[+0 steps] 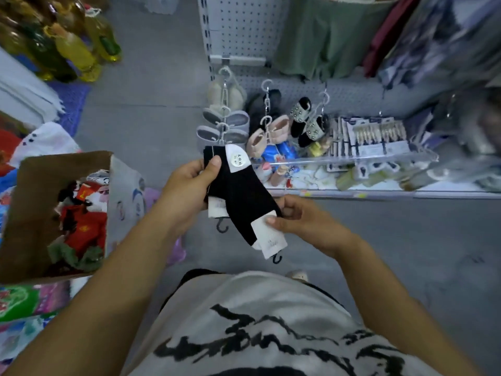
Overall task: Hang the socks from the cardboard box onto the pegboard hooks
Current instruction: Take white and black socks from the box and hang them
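Observation:
Black socks (238, 196) with white paper labels and small black plastic hooks are held between both hands at the middle of the head view. My left hand (189, 183) grips their upper end, thumb on the black fabric beside a round white sticker. My right hand (298, 218) pinches the lower white label. The open cardboard box (32, 202) sits at the left, with red, black and green socks inside. The grey pegboard (244, 25) rises ahead, with chains of small shoes hanging from its hooks.
A clear-fronted shelf (352, 161) below the pegboard holds carded goods and packets. Green and dark red garments hang at the upper right. Yellow bottles stand at the upper left. Bagged goods and cloth lie around the box on the grey floor.

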